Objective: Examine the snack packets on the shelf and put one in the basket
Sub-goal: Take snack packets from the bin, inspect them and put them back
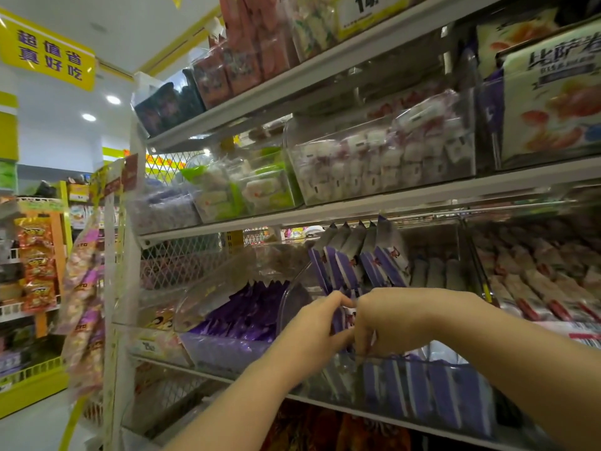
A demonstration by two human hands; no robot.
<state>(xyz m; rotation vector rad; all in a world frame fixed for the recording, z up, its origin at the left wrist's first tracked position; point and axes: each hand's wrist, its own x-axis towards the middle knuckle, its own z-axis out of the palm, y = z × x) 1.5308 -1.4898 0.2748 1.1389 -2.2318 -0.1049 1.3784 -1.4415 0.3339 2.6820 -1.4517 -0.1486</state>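
Starting left of the bin (439, 361): there's a tub (221, 349) of dark purple packs, and nobody's touching it. Next, the left hand (309, 327) is in over the bin's left wall, thumb and fingers pinched on a purple-and-white packet (342, 317) near the bin's front. The right hand (393, 320) is just right of that, with its fingers curled down round the packet's other side. So both hands look clamped on the same one. It's too blurry to read any print.

The basket isn't in shot, so the packet is in the bin, between the two hands.

How I'd do this bit: lift it straight up and toward you, hold it with one hand and flip it over with the other for a look. Don't drag it sideways, because the row (357, 262) standing behind it in the bin will probably tip like dominoes.

Room-wise, the bin's clear front lip sits right under the right wrist. The shelf (325, 213) above the bin hangs low, so the gap is tight. Out toward you is the open way. Right of the bin, the red-striped packs (536, 288) are well apart from the hands.
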